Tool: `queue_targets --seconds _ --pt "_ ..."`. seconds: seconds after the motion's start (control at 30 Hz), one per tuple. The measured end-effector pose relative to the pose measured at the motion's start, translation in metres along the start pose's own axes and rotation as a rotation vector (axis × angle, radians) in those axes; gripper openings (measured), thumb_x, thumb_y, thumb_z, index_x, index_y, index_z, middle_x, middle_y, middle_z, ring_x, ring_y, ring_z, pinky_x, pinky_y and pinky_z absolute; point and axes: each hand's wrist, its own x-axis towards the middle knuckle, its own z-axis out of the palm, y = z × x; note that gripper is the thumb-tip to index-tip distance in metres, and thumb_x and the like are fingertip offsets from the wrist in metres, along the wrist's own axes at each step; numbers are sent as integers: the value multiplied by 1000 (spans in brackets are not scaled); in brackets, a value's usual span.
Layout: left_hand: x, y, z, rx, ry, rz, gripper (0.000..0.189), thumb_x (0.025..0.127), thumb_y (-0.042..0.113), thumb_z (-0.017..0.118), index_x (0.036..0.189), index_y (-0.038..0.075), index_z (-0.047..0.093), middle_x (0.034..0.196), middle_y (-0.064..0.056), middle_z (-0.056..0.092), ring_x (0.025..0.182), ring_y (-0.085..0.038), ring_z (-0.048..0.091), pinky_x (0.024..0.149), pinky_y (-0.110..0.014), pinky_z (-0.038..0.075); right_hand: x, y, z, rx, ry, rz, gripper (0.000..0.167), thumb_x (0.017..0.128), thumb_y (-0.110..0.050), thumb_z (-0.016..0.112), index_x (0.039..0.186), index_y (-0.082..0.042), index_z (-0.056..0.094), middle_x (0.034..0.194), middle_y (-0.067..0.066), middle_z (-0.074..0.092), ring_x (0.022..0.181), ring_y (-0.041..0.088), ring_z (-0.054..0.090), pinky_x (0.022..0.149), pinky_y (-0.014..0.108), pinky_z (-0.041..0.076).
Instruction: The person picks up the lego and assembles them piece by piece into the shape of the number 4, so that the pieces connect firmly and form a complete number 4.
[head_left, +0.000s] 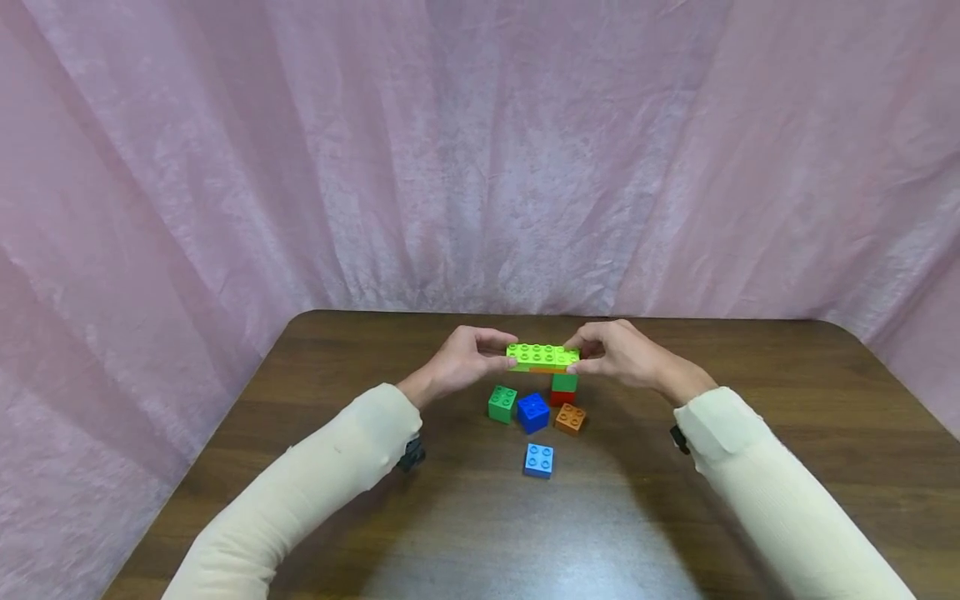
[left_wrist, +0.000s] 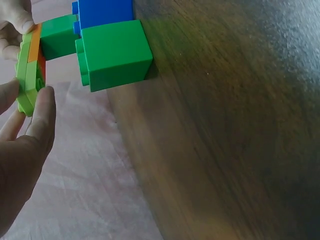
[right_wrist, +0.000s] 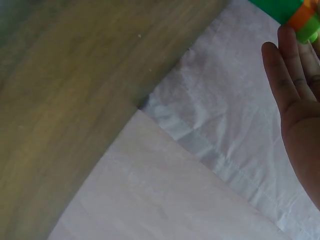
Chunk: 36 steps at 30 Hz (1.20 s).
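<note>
My left hand (head_left: 467,360) pinches the left end of a long lime-green toy brick (head_left: 538,357), thumb and fingers at its edges. At its right end my right hand (head_left: 630,354) holds it the same way. An orange layer (left_wrist: 35,44) and a short lime piece (left_wrist: 32,77) show under the long brick in the left wrist view. Below its right part a green brick (head_left: 564,382) stands over a red brick (head_left: 562,398). In the right wrist view the fingers (right_wrist: 282,75) of my right hand reach the lime and orange end.
Nearer on the brown wooden table (head_left: 360,517) lie a loose green brick (head_left: 501,406), a dark blue brick (head_left: 533,413), an orange-brown brick (head_left: 570,419) and a light blue brick (head_left: 538,461). A pink curtain (head_left: 480,158) hangs behind the table's far edge.
</note>
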Motion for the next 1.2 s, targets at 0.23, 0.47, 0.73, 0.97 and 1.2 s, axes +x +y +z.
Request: queue_targets --seconds 0.23,0.47,0.73,0.97,1.2 --pt "-2 -1 -1 32 13 13 39 90 11 75 127 2 68 122 -13 68 100 -20 69 86 -33 56 -16 2 6 38 58 30 54 86 -14 81 129 6 56 103 11 68 86 18 65 76 35 56" --pt "-2 -2 -1 -12 23 19 39 89 7 74 126 -2 67 124 -17 67 102 -25 69 88 -36 56 -30 3 18 100 91 -25 22 85 -12 81 98 -2 66 83 -3 67 74 12 62 67 26 54" --pt "1 -2 -5 18 42 9 37 92 9 73 128 2 67 126 -15 66 107 -26 68 90 -37 55 -29 -7 39 180 -27 -79 29 88 -13 78 111 3 71 92 2 74 78 9 68 69 27 57" --pt "10 -6 -11 65 74 1 38 93 12 72 130 4 67 128 -13 66 109 -26 67 92 -39 54 -23 -11 52 142 -87 -93 35 89 -11 77 120 2 69 96 5 73 81 11 66 68 27 55" --pt "11 -5 -15 78 69 -15 38 93 13 72 130 5 67 129 -14 65 113 -27 65 95 -41 53 -12 -10 59 63 -105 -153 35 86 -10 79 118 1 70 102 6 73 88 17 67 76 34 58"
